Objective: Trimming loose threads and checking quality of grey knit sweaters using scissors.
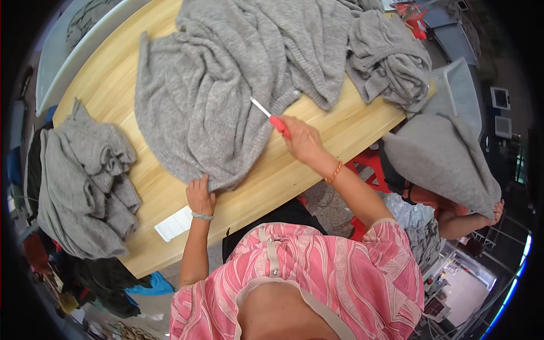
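A grey knit cardigan (198,107) lies spread and rumpled on the wooden table, with small buttons along one edge. My left hand (200,195) holds its near lower edge, fingers closed on the knit. In my right hand (304,139) is a red-handled tool (262,109) with a slim, pale blade, gripped by the handle. The blade's tip rests at or just over the cardigan's folds; contact cannot be made out. My fingers cover part of the handle, so its full shape is hidden.
Grey knits are heaped at the table's left end (85,181) and far right (391,62). A white label strip (173,224) lies by the near edge. At right, another person's hand (497,212) holds a grey knit piece (447,158). Pale plastic bins (458,90) stand beyond.
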Tool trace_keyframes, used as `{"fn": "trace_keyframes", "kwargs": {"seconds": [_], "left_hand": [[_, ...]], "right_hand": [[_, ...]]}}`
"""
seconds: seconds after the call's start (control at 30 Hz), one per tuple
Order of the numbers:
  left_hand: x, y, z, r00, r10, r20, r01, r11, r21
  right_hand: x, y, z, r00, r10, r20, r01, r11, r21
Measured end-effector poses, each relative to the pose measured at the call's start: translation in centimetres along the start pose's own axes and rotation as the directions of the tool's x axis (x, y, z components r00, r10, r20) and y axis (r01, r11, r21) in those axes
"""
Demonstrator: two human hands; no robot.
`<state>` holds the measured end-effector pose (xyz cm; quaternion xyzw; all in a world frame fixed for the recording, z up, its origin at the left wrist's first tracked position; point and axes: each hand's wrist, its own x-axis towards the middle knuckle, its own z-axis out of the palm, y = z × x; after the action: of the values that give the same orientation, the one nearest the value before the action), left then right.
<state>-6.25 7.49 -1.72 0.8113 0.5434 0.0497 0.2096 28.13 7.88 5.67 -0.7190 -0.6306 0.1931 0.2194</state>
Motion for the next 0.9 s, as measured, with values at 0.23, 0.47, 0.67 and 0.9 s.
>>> {"fn": "trace_keyframes", "kwargs": {"seconds": [0.23, 0.47, 0.67, 0.9], "left_hand": [[3.2, 4.8, -0.1, 0.918, -0.392, -0.068, 0.180, 0.562, -0.807], [6.8, 8.4, -7.3, 0.791, -0.603, 0.098, 0.194, 0.096, -0.976], [5.8, 9.1, -16.7, 0.891, -0.452, -0.027, -0.186, -0.313, -0.931], [-0.9, 10.5, -32.4, 0.641, -0.134, -0.755, -0.750, -0.318, -0.580]], "right_hand": [[6.0, 10.3, 0.8, 0.987, -0.152, -0.052, 0.125, 0.928, -0.352], [8.5, 11.0, -0.4, 0.996, -0.030, 0.082, 0.047, 0.975, -0.219], [7.5, 2.6, -12.5, 0.994, -0.091, 0.059, 0.048, 0.860, 0.509], [6.7, -14.1, -26.5, 0.899, -0.297, -0.322, 0.434, 0.705, 0.561]]}}
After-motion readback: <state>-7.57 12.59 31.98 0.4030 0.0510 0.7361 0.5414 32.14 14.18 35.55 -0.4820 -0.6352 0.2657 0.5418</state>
